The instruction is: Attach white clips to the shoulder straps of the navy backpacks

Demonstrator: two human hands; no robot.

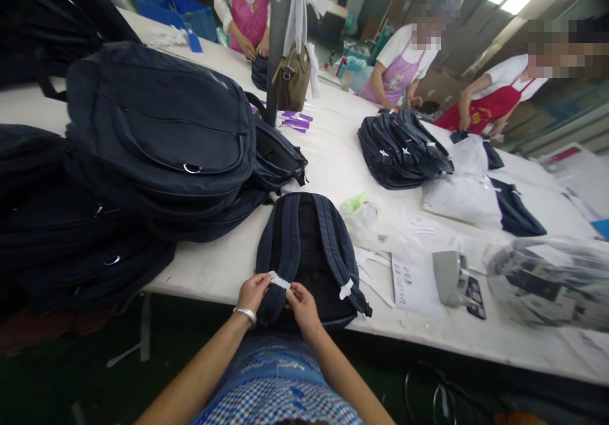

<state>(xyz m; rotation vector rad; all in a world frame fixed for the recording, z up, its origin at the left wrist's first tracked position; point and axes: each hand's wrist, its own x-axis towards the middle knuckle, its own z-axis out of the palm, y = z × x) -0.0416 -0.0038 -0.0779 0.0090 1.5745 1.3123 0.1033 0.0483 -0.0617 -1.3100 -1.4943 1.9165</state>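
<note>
A dark navy backpack lies on the table edge in front of me, its shoulder straps facing up. Over its left strap, a small white strip with a wavy edge is stretched between my two hands. My left hand pinches the strip's left end, and a silvery bracelet circles that wrist. At the other end, my right hand grips the strip between thumb and fingers. A similar white piece sits on the right strap. Whether the strip goes around the strap underneath is hidden.
Stacked navy backpacks crowd the left side. Rightward are a plastic bag, a paper with handwriting, a grey device and a plastic-wrapped bundle. A metal post rises mid-table. Several people work across the table beside more bags.
</note>
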